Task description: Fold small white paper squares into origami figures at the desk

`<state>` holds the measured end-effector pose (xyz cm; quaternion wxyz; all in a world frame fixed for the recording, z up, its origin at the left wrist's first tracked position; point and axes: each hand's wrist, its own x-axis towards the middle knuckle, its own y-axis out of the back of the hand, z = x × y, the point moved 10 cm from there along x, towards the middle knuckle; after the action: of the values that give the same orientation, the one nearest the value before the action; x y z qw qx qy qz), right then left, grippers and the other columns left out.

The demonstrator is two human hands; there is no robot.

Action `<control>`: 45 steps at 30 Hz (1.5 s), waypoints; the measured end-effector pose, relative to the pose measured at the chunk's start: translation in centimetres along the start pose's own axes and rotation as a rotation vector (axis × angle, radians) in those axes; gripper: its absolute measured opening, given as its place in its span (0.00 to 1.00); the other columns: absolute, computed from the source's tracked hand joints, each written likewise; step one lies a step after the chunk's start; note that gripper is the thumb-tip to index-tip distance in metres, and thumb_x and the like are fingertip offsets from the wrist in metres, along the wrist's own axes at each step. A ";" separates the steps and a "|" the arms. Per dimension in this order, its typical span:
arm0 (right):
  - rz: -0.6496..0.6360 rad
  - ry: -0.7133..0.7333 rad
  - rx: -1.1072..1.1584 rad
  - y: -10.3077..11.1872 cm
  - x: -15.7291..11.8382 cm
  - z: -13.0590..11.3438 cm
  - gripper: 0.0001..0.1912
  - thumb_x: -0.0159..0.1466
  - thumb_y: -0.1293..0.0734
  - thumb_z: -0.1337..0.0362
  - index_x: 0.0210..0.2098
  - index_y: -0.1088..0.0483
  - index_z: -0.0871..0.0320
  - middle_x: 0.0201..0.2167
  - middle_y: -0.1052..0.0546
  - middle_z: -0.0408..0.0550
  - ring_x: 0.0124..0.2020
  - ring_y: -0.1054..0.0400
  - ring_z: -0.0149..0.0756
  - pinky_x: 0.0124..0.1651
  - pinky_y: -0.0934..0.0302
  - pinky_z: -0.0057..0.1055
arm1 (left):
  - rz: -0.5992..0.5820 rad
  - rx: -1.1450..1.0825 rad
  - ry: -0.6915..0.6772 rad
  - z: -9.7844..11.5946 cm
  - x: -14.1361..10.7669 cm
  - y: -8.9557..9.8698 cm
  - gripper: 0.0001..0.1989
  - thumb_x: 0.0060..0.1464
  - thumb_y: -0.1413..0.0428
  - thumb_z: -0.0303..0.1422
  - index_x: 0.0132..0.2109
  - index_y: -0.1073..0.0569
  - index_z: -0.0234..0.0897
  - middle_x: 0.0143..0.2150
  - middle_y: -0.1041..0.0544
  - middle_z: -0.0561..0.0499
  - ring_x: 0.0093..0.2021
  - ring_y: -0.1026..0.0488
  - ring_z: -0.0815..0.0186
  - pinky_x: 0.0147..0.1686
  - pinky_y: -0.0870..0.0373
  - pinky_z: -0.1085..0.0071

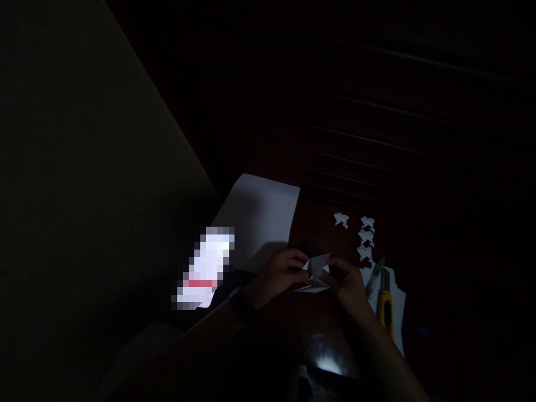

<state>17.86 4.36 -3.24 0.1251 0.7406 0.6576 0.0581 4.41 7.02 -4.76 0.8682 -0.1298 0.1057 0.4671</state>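
Between my two hands is a partly folded piece of white paper (318,263), with pointed flaps standing up and spreading to the sides. My left hand (281,274), with a dark band at the wrist, pinches its left side. On the right side, my right hand (347,282) grips the paper with thumb and fingers. Several small folded paper figures sit beyond my right hand: one paper figure (341,220) stands apart, and the others form a column topped by another figure (367,223). Dim light hides the finer creases.
A large white sheet (262,215) lies at the back left. Left of my hands glows a blurred-out bright screen (205,268). To the right, a yellow utility knife (386,312) and a pen-like tool (376,276) rest on white papers (398,304). The dark tabletop (310,318) reflects light near its front edge.
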 end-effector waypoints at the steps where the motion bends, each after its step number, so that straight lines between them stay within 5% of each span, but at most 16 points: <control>1: 0.012 0.007 0.001 0.0 0.0 0.0 0.06 0.52 0.30 0.64 0.31 0.27 0.56 0.30 0.23 0.44 0.33 0.30 0.39 0.39 0.40 0.33 | -0.006 0.001 -0.015 0.2 0.0 -0.1 0.13 0.45 0.41 0.29 0.40 0.29 0.32 0.34 0.23 0.46 0.34 0.25 0.64 0.32 0.31 0.71; 8: 0.057 -0.002 -0.007 0.2 0.2 0.2 0.07 0.52 0.30 0.62 0.30 0.28 0.57 0.29 0.23 0.45 0.32 0.31 0.39 0.39 0.40 0.34 | 0.029 0.037 -0.135 1.0 -0.1 0.2 0.13 0.50 0.44 0.32 0.44 0.27 0.31 0.41 0.23 0.44 0.39 0.26 0.63 0.39 0.31 0.68; 15: 0.037 -0.035 -0.052 -0.2 -0.1 -0.2 0.07 0.54 0.32 0.60 0.28 0.28 0.57 0.28 0.23 0.44 0.31 0.31 0.38 0.35 0.39 0.32 | 0.181 0.017 -0.044 -1.0 0.1 1.7 0.14 0.46 0.41 0.34 0.41 0.24 0.32 0.36 0.22 0.44 0.33 0.25 0.62 0.31 0.28 0.70; 28: 0.161 -0.011 -0.151 1.0 -0.4 -0.3 0.08 0.56 0.34 0.59 0.30 0.29 0.57 0.27 0.24 0.45 0.28 0.32 0.36 0.31 0.40 0.30 | -0.058 -0.016 -0.117 2.3 -0.9 -1.5 0.16 0.50 0.43 0.34 0.47 0.27 0.36 0.44 0.24 0.47 0.43 0.27 0.62 0.41 0.31 0.69; 32: 0.170 0.014 -0.147 0.8 -0.6 -0.8 0.07 0.57 0.34 0.60 0.31 0.29 0.57 0.29 0.25 0.45 0.29 0.32 0.36 0.34 0.39 0.31 | 0.038 0.102 -0.153 1.9 -0.5 -0.6 0.15 0.53 0.47 0.37 0.45 0.26 0.34 0.41 0.23 0.46 0.41 0.28 0.62 0.39 0.32 0.69; 37: 0.336 0.036 -0.034 2.5 -1.2 -1.6 0.13 0.56 0.32 0.59 0.39 0.33 0.57 0.32 0.26 0.47 0.34 0.32 0.37 0.39 0.38 0.33 | 0.150 0.150 -0.107 0.7 -0.1 1.1 0.17 0.55 0.49 0.40 0.43 0.25 0.34 0.37 0.22 0.47 0.37 0.27 0.62 0.34 0.32 0.70; 40: 0.314 0.021 0.022 2.5 -1.1 -1.7 0.16 0.57 0.33 0.60 0.44 0.35 0.56 0.36 0.25 0.48 0.38 0.31 0.38 0.41 0.38 0.35 | 0.152 0.125 -0.109 0.6 0.0 1.4 0.17 0.55 0.50 0.41 0.42 0.25 0.33 0.37 0.22 0.47 0.35 0.27 0.63 0.33 0.32 0.71; 45: 0.239 0.002 -0.063 2.0 -1.2 -2.0 0.10 0.58 0.34 0.60 0.39 0.28 0.54 0.37 0.24 0.47 0.38 0.30 0.40 0.41 0.38 0.35 | 0.155 0.130 -0.144 1.1 -0.1 1.4 0.16 0.55 0.49 0.39 0.45 0.26 0.33 0.40 0.23 0.46 0.39 0.27 0.62 0.37 0.32 0.69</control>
<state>19.15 3.21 -0.65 0.1396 0.8095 0.5625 0.0939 3.22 8.06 -3.84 0.8414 -0.0306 0.0830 0.5332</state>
